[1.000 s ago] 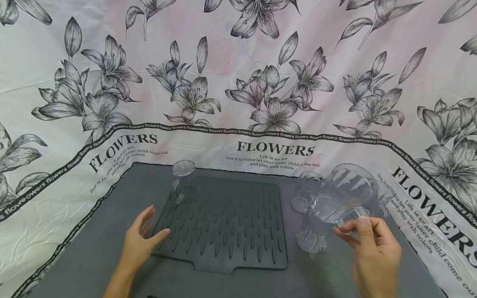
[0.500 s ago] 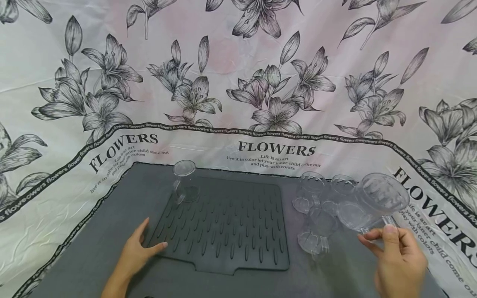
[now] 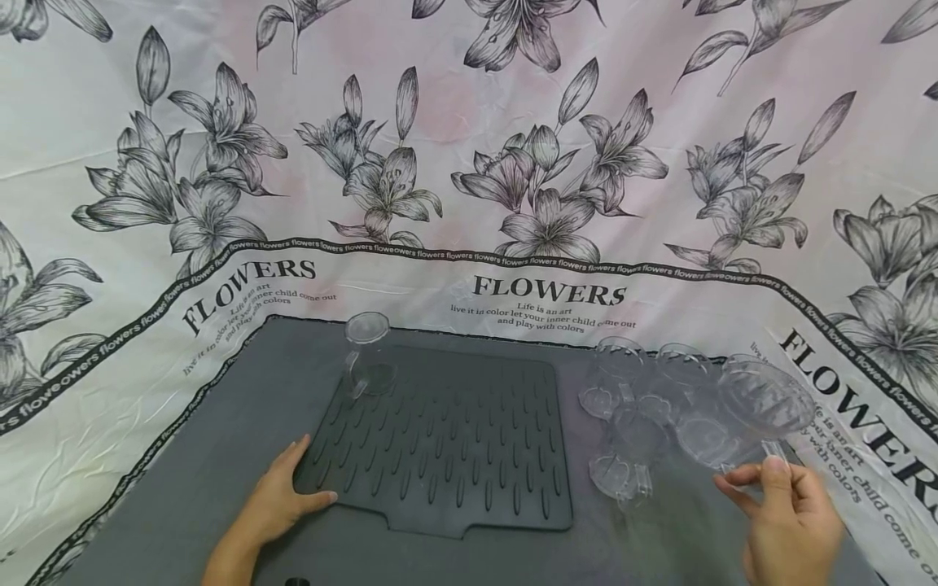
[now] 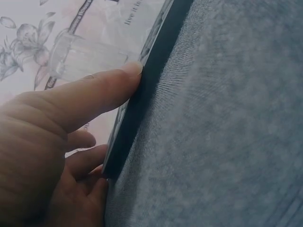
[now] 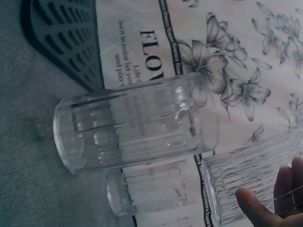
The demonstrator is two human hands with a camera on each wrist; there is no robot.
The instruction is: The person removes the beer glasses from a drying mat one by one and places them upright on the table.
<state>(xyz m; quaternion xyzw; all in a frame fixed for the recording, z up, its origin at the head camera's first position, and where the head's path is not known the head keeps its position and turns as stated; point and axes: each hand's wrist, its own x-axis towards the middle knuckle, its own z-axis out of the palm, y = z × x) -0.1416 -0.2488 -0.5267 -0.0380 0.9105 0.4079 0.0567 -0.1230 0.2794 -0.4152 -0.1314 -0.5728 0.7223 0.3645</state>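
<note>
At the right, my right hand (image 3: 795, 521) grips the handle of a clear ribbed mug (image 3: 765, 399), held up and tilted. In the right wrist view, this mug (image 5: 251, 177) is at the lower right, beside another clear mug (image 5: 128, 127). My left hand (image 3: 274, 492) spans the near left corner of a dark grey drying mat (image 3: 454, 439). Its thumb touches the near edge, and the fingers lie along the left side, partly hidden. The left wrist view shows the thumb (image 4: 109, 90) extended against the mat's edge (image 4: 128, 137). One clear mug (image 3: 370, 354) stands on the mat's far left corner.
Several more clear mugs (image 3: 630, 443) stand close together right of the mat, near the held one; their outlines overlap. Flower-print sheeting (image 3: 542, 203) rises behind the grey table (image 3: 212, 456). A small black object (image 3: 296, 581) shows at the bottom edge.
My right hand has moved right with its mug, away from the standing mugs. My left hand has come down onto the mat's near left corner. The mug on the mat has stayed put.
</note>
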